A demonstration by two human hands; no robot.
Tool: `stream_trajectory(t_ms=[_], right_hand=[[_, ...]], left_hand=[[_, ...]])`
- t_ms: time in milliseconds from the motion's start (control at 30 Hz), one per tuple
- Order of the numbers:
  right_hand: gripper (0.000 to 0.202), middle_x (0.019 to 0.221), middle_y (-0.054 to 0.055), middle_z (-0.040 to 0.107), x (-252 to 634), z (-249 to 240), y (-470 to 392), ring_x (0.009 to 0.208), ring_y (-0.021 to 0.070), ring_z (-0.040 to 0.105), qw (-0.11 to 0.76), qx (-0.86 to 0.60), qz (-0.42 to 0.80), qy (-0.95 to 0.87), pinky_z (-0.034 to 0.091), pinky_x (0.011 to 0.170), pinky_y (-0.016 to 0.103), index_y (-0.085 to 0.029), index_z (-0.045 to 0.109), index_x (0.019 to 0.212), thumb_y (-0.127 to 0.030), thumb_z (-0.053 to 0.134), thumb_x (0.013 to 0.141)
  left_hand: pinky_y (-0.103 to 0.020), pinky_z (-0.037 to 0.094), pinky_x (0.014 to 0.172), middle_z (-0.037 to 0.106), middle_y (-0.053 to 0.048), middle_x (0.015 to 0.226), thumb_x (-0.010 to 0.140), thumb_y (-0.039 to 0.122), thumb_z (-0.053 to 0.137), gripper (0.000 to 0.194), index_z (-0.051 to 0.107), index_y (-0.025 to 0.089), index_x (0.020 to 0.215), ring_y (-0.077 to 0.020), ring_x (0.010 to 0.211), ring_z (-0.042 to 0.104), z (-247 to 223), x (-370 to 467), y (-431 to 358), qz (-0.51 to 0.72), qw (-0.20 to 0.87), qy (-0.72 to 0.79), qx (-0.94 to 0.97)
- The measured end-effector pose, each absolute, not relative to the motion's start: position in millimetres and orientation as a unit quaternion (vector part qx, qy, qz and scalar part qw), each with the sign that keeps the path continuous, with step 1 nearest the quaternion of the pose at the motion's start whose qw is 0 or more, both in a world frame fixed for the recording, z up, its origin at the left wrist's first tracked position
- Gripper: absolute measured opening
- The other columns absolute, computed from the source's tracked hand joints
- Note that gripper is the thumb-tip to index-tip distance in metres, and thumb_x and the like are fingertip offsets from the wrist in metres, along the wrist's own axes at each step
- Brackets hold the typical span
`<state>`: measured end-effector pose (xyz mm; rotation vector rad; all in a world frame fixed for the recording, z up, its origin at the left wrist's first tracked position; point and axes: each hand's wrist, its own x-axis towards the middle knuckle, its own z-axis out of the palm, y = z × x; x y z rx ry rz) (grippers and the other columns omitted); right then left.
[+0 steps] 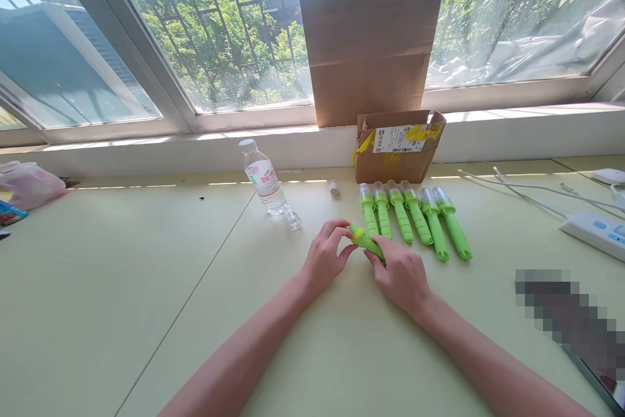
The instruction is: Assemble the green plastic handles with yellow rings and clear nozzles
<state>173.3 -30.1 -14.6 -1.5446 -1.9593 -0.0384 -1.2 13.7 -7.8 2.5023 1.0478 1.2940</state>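
Observation:
A green handle with a yellow ring (367, 242) is held between both hands above the table. My left hand (328, 253) pinches its ringed upper end between thumb and fingers. My right hand (401, 270) is closed round the lower end. Just beyond and to the right lies a row of several green handles with clear caps (401, 215). A small whitish cylindrical piece (334, 187) stands behind my left hand. A small clear plastic piece (292, 217) lies on the table beside the water bottle (267, 183).
An open cardboard box (398, 150) stands by the window wall behind the row. White cables and a power strip (596, 233) are at the right, with a pixelated dark object (571, 319) nearer. A pink plastic bag (30, 184) lies far left on the pale table (122, 274).

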Motion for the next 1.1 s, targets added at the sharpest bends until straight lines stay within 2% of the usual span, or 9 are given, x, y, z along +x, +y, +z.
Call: stream_trajectory(t_ms=[100, 200, 367, 500, 600, 733, 933, 1100], right_hand=[[0.023, 0.090, 0.005, 0.066, 172.4, -12.6, -30.1, 0.072, 0.0142, 0.057, 0.307, -0.590, -0.029, -0.746, 0.032, 0.054, 0.024, -0.018, 0.057, 0.103, -0.028, 0.041, 0.089], [0.026, 0.087, 0.005, 0.065, 172.8, -12.5, -29.6, 0.072, 0.0144, 0.057, 0.304, -0.589, -0.032, -0.748, 0.032, 0.054, 0.025, -0.017, 0.057, 0.104, -0.030, 0.039, 0.091], [0.028, 0.089, 0.006, 0.063, 175.0, -14.1, -28.1, 0.072, 0.0148, 0.057, 0.325, -0.579, -0.012, -0.748, 0.035, 0.055, 0.024, -0.017, 0.055, 0.107, -0.030, 0.036, 0.091], [0.028, 0.094, 0.007, 0.062, 176.7, -16.0, -26.3, 0.075, 0.0159, 0.058, 0.346, -0.549, 0.016, -0.761, 0.039, 0.058, 0.025, -0.017, 0.051, 0.111, -0.030, 0.042, 0.088], [0.025, 0.095, 0.006, 0.062, 177.2, -17.7, -25.6, 0.075, 0.0162, 0.058, 0.368, -0.543, 0.029, -0.754, 0.040, 0.059, 0.026, -0.017, 0.049, 0.108, -0.028, 0.045, 0.085], [0.019, 0.088, 0.004, 0.063, 176.7, -17.2, -27.1, 0.071, 0.0149, 0.057, 0.383, -0.552, 0.033, -0.740, 0.039, 0.059, 0.025, -0.017, 0.051, 0.100, -0.029, 0.046, 0.086], [0.024, 0.090, 0.006, 0.066, 174.2, -14.7, -30.6, 0.073, 0.0152, 0.059, 0.354, -0.575, -0.033, -0.737, 0.037, 0.059, 0.024, -0.016, 0.058, 0.100, -0.032, 0.043, 0.089], [0.025, 0.090, 0.006, 0.066, 174.3, -17.6, -29.9, 0.074, 0.0152, 0.059, 0.362, -0.551, 0.007, -0.752, 0.040, 0.060, 0.025, -0.016, 0.057, 0.104, -0.030, 0.041, 0.090]], left_hand=[[-0.034, 0.051, 0.079, 0.056, -0.007, 0.104, 0.082, 0.020, 0.057, 0.010, 0.051, 0.021, 0.091, -0.0184, 0.098, 0.057, -8.4, -0.7, 13.6, 0.429, 0.057, 0.350, 0.831], [-0.035, 0.052, 0.078, 0.056, -0.007, 0.105, 0.083, 0.021, 0.056, 0.009, 0.052, 0.021, 0.091, -0.0187, 0.098, 0.057, -7.3, -0.3, 12.7, 0.430, 0.049, 0.348, 0.832], [-0.038, 0.052, 0.081, 0.055, -0.009, 0.109, 0.081, 0.024, 0.059, 0.020, 0.051, 0.021, 0.099, -0.0209, 0.101, 0.057, -5.9, -0.6, 11.7, 0.426, 0.056, 0.340, 0.837], [-0.036, 0.052, 0.079, 0.057, -0.007, 0.105, 0.084, 0.018, 0.054, 0.014, 0.052, 0.021, 0.097, -0.0195, 0.100, 0.057, -8.0, -1.6, 13.0, 0.438, 0.029, 0.341, 0.831], [-0.035, 0.052, 0.079, 0.058, -0.007, 0.104, 0.084, 0.015, 0.054, 0.013, 0.052, 0.021, 0.096, -0.0188, 0.099, 0.057, -8.6, -1.6, 13.4, 0.449, 0.007, 0.337, 0.827], [-0.034, 0.052, 0.078, 0.059, -0.007, 0.103, 0.084, 0.016, 0.054, 0.011, 0.052, 0.021, 0.093, -0.0186, 0.098, 0.057, -7.5, -0.7, 12.6, 0.453, -0.001, 0.336, 0.826], [-0.034, 0.052, 0.079, 0.058, -0.007, 0.104, 0.082, 0.019, 0.057, 0.014, 0.052, 0.021, 0.095, -0.0186, 0.097, 0.058, -5.1, 0.2, 10.9, 0.452, 0.008, 0.337, 0.826], [-0.034, 0.051, 0.080, 0.057, -0.008, 0.105, 0.082, 0.018, 0.057, 0.015, 0.051, 0.020, 0.095, -0.0188, 0.100, 0.056, -6.2, -0.7, 11.9, 0.445, 0.025, 0.337, 0.830]])
